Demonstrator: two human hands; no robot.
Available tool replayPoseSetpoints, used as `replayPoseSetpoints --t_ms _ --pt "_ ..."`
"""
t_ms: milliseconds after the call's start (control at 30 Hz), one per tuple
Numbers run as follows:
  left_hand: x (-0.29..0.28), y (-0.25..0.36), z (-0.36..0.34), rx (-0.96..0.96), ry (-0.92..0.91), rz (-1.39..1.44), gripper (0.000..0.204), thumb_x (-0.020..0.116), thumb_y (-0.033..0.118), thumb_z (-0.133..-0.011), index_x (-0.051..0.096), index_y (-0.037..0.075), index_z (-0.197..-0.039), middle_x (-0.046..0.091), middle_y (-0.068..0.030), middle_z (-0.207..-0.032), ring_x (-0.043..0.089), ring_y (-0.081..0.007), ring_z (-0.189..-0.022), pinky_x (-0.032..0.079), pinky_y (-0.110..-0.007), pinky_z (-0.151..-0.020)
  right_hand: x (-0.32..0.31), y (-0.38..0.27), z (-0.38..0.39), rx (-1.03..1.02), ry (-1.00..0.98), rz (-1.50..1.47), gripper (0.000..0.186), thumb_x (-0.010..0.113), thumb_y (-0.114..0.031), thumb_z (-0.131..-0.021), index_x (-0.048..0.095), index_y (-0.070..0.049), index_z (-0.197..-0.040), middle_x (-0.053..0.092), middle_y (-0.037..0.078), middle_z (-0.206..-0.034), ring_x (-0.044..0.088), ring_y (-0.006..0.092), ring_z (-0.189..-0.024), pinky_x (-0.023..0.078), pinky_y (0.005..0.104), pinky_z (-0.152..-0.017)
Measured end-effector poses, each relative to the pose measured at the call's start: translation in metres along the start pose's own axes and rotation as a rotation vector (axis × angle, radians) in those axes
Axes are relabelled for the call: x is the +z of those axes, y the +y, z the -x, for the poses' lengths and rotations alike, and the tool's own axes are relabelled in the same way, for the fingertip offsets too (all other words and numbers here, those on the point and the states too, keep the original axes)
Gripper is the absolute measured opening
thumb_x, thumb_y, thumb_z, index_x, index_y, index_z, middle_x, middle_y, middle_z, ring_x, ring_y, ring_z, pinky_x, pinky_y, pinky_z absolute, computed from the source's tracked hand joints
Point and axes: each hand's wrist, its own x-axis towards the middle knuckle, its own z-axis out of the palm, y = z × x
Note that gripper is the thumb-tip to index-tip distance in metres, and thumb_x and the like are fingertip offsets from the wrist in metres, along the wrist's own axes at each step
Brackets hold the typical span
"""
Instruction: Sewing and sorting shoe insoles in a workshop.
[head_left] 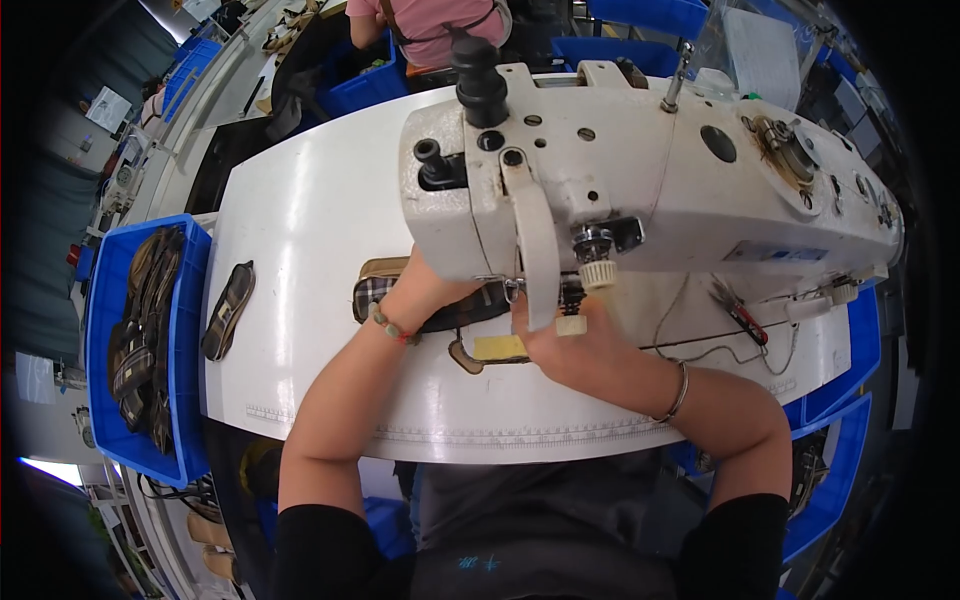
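A white sewing machine (560, 190) stands over the table, its head covering part of my hands. Under the needle area lies a dark and plaid fabric piece (462, 318) with a tan edge, looking like a shoe upper. My left hand (432, 284) rests over its far left part, fingers hidden behind the machine head. My right hand (572, 345) is close to the needle area, closed at the near edge of the piece; its fingertips are partly hidden. A yellow patch (498, 347) and a curved tan-edged strip (463, 357) show just left of my right hand.
A separate plaid upper (229, 311) lies at the table's left. Beside it, a blue bin (100, 400) holds several stacked pieces. Small red-handled snips (742, 318) and a loose cord (700, 352) lie at right. Another person in pink (440, 30) sits beyond the table.
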Motion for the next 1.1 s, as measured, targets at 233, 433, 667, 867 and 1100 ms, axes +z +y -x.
replayPoseSetpoints --t_ms 233,433,667,867,1100 --pt "0.001 -0.007 0.001 -0.034 -0.038 0.028 0.038 0.073 0.018 -0.08 0.066 0.009 -0.116 0.067 -0.0103 -0.113 0.065 -0.0266 -0.104 0.051 -0.036 -0.089 0.01 0.004 -0.005 -0.161 -0.367 0.138 0.045 0.056 0.002 -0.085 0.05 0.007 -0.129 0.062 0.011 -0.109 0.061 0.0188 -0.1 0.054 0.0299 -0.065" --pt "-0.002 -0.003 0.0 -0.003 0.038 0.095 0.033 0.071 0.015 -0.08 0.068 0.009 -0.112 0.07 -0.0105 -0.108 0.067 -0.0279 -0.1 0.053 -0.036 -0.085 0.001 0.004 0.001 -0.14 -0.506 0.353 0.042 0.053 0.002 -0.09 0.046 0.008 -0.131 0.058 0.013 -0.122 0.059 0.0179 -0.11 0.053 0.0229 -0.081" --pt "-0.027 0.031 0.012 -0.034 -0.025 -0.265 0.028 0.073 0.015 -0.077 0.071 0.012 -0.105 0.07 -0.007 -0.099 0.065 -0.0284 -0.094 0.049 -0.038 -0.084 0.027 0.009 -0.003 -0.086 0.177 -0.053 0.036 0.063 -0.01 -0.073 0.063 0.001 -0.107 0.058 0.008 -0.065 0.058 0.0212 -0.054 0.049 0.0348 -0.051" --pt "-0.049 0.05 0.033 0.089 -0.166 -0.324 0.028 0.075 0.025 -0.075 0.074 0.017 -0.102 0.07 -0.0013 -0.104 0.061 -0.0228 -0.101 0.043 -0.039 -0.093 0.01 0.009 -0.006 0.01 0.09 -0.097 0.026 0.064 -0.009 -0.077 0.066 -0.001 -0.101 0.06 0.01 -0.066 0.061 0.0253 -0.058 0.05 0.0372 -0.053" --pt "-0.041 0.044 0.03 0.069 -0.18 -0.183 0.026 0.073 0.026 -0.077 0.074 0.016 -0.101 0.07 -0.0033 -0.099 0.062 -0.0245 -0.097 0.047 -0.038 -0.085 0.005 0.008 -0.016 0.47 0.222 -0.77 0.009 0.062 -0.01 -0.087 0.066 -0.005 -0.094 0.065 0.012 -0.077 0.066 0.027 -0.07 0.051 0.0362 -0.059"
